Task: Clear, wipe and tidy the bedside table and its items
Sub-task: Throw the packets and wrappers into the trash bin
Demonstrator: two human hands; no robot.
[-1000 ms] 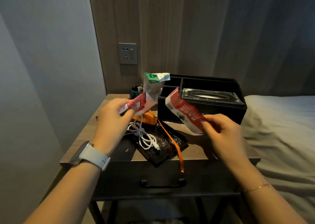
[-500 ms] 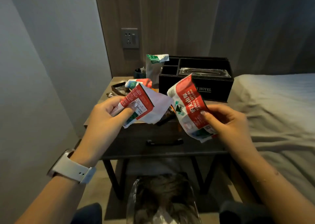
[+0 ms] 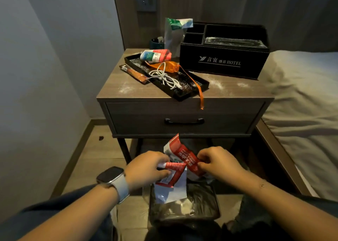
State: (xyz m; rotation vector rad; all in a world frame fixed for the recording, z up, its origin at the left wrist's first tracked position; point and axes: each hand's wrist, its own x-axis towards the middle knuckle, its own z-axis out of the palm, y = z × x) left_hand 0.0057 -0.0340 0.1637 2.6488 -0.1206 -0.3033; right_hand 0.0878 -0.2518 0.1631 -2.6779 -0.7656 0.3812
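Hands working low, in front of the bedside table (image 3: 184,96). I am seeing the left hand (image 3: 146,169) pinching a red-and-white wrapper (image 3: 170,184), its fingers curled round the top edge. The right hand (image 3: 217,164) is gripping a second red wrapper (image 3: 182,154), touching the first. Both wrappers are hanging over a bin (image 3: 184,200) lined with a dark bag on the floor. On the dusty surface a black tray (image 3: 184,87) is carrying a white cable (image 3: 164,76), an orange pouch (image 3: 168,66) and a crumpled label (image 3: 155,55). A black hotel organiser (image 3: 223,61) is sitting just beside it.
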